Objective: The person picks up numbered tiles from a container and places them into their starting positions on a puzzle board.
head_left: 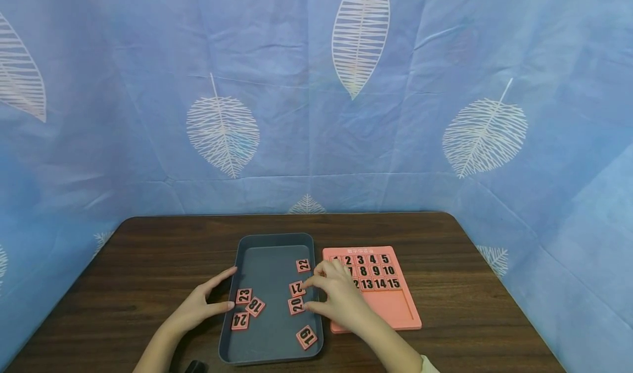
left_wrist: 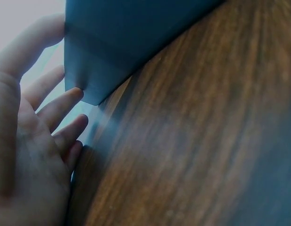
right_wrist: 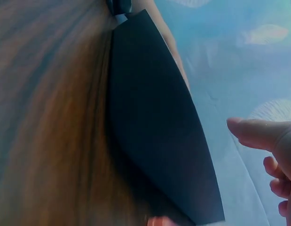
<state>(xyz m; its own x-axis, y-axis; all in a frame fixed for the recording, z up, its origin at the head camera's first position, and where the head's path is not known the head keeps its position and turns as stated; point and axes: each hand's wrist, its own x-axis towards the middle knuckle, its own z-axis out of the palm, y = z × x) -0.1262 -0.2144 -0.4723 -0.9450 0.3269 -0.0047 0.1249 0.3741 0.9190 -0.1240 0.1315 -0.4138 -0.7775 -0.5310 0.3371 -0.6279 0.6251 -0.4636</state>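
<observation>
My left hand [head_left: 196, 306] is at the left wall of a grey tray [head_left: 267, 351], fingers spread, fingertips touching its side in the left wrist view. Over the tray's right wall reaches my right hand [head_left: 341, 296], its index fingertip right at the tile marked 21 [head_left: 296, 289] and its thumb tip beside the tile marked 20 [head_left: 296, 305]. Thumb and index stand apart with nothing between them. Other pink number tiles lie in the tray: 22 [head_left: 303, 265] and 19 [head_left: 306, 337] on the right, 23 [head_left: 244, 296], 18 [head_left: 255, 306] and 24 [head_left: 240, 321] on the left.
Right of the tray lies a pink number board [head_left: 395, 307], its upper rows filled with tiles up to 15, partly covered by my right hand. A black object [head_left: 196, 367] is at the table's near edge. Behind the wooden table [head_left: 470, 307] hangs a blue leaf-patterned cloth [head_left: 306, 131].
</observation>
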